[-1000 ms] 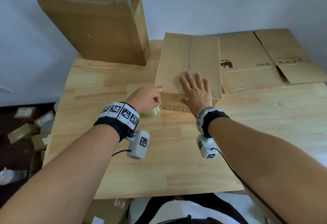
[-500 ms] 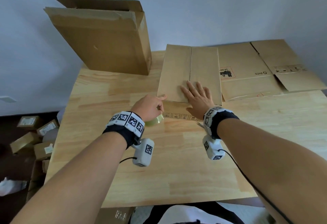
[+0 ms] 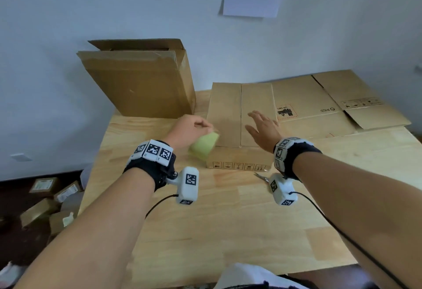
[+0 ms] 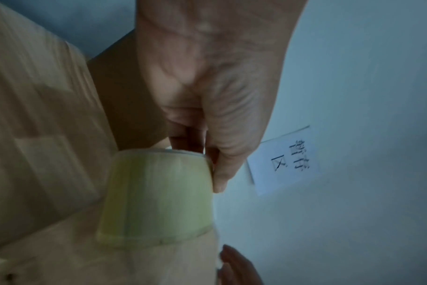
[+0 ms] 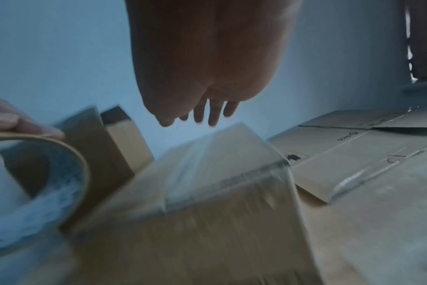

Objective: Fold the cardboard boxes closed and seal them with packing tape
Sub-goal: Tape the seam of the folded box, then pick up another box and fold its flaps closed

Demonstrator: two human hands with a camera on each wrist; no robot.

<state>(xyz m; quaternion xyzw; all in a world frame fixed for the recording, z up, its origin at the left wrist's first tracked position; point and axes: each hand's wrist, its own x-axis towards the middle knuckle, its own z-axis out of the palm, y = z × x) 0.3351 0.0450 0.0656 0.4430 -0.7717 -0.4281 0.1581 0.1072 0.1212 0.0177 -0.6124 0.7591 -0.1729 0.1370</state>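
A closed cardboard box [image 3: 228,115] stands in the middle of the wooden table [image 3: 228,220], its two top flaps meeting in a centre seam. My left hand [image 3: 189,129] grips a yellowish roll of packing tape [image 3: 203,146], lifted off the table beside the box's near left corner. In the left wrist view the fingers curl into the core of the tape roll [image 4: 159,194]. My right hand [image 3: 262,129] hovers open above the box top, fingers spread; the right wrist view shows those fingers [image 5: 208,111] clear of the box [image 5: 207,183].
A tall open carton [image 3: 141,83] leans at the back left. Flattened cardboard [image 3: 331,106] lies to the right of the box. Small scissors [image 3: 261,177] lie on the table in front of the box. Small boxes [image 3: 45,197] sit on the floor at the left.
My right hand has lifted off the box top, where it lay flat. My left hand has raised the tape roll from the table. The head camera tilted up.
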